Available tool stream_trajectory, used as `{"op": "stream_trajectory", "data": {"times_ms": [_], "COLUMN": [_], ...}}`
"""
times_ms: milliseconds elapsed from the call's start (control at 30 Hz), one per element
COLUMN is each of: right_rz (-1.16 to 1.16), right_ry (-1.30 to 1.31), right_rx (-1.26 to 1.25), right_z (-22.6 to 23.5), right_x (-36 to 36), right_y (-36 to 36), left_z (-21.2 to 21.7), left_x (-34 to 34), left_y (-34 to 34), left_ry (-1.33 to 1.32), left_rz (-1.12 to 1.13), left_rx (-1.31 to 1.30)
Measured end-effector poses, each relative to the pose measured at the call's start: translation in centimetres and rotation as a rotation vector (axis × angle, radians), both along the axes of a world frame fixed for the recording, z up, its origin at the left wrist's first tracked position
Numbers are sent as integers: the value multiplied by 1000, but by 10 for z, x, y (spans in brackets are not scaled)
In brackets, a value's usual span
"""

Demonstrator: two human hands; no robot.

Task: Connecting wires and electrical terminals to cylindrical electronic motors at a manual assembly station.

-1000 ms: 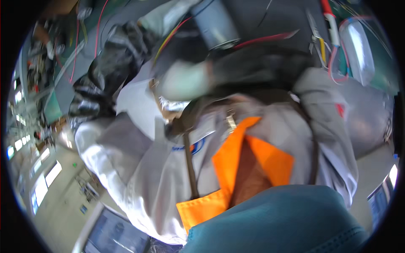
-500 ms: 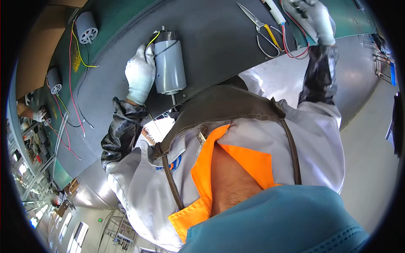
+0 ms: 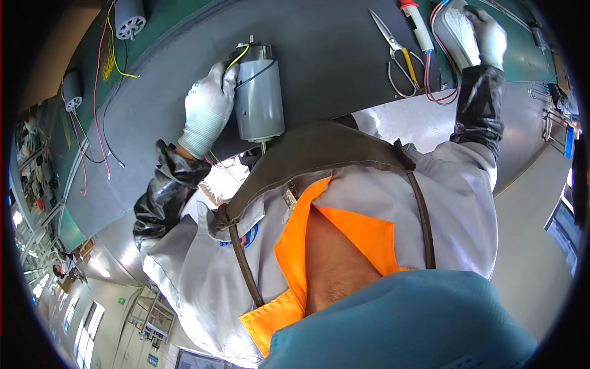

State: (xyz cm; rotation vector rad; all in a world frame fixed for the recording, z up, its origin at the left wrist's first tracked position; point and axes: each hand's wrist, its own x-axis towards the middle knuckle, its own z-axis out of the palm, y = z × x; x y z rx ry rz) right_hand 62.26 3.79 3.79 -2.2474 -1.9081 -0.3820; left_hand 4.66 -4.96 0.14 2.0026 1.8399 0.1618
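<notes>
Gloves are covering both hands in the head view, the only one here. The left hand (image 3: pixel 208 111) is wrapping around the side of a grey motor (image 3: pixel 258 92) and gripping it, with the motor lying on its side on the dark desk (image 3: pixel 332 55) close to the near edge, just above the person's apron (image 3: pixel 319 154). The right hand (image 3: pixel 485 34) is reaching far out and closing over a pale, flat, rounded thing (image 3: pixel 458 31); what it is stays unclear, and whether the fingers are clamping it or only pressing on it I cannot tell. To do this well, I judge the left hand should be keeping the motor from rolling, with fingers clear of the wires (image 3: pixel 246 58) and the shaft. The motor is looking like a smooth metal cylinder, with a thin shaft sticking out toward the person and yellow and black wires running from its far end. Scissors (image 3: pixel 396 55) with yellow handles are lying between the hands, a red-tipped tool (image 3: pixel 418 24) just beside them, and red and blue leads (image 3: pixel 439 86) are looping below the right hand. Two more motors (image 3: pixel 129 15) (image 3: pixel 72 92) are sitting on the green mat (image 3: pixel 86 67) to the left.
</notes>
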Motion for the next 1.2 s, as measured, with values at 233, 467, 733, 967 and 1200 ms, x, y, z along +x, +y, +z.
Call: {"op": "stream_trajectory", "data": {"times_ms": [233, 467, 733, 967, 1200], "right_rz": [220, 350, 581, 657, 347], "right_ry": [1391, 1933, 2114, 1793, 2026], "right_rx": [130, -701, -592, -356, -159], "right_z": [48, -31, -54, -49, -41], "right_x": [-148, -333, -387, -390, -395], "right_y": [-74, -97, -112, -92, -59], "left_z": [41, 76, 53, 14, -6], "left_x": [-50, -76, -90, -46, -5], "left_y": [43, 42, 8, 5, 6], "left_ry": [-269, -436, -940, -979, -1142], "left_rz": [-140, -66, -117, 465, 404], "left_rx": [-552, -862, -765, -429, -214]}}
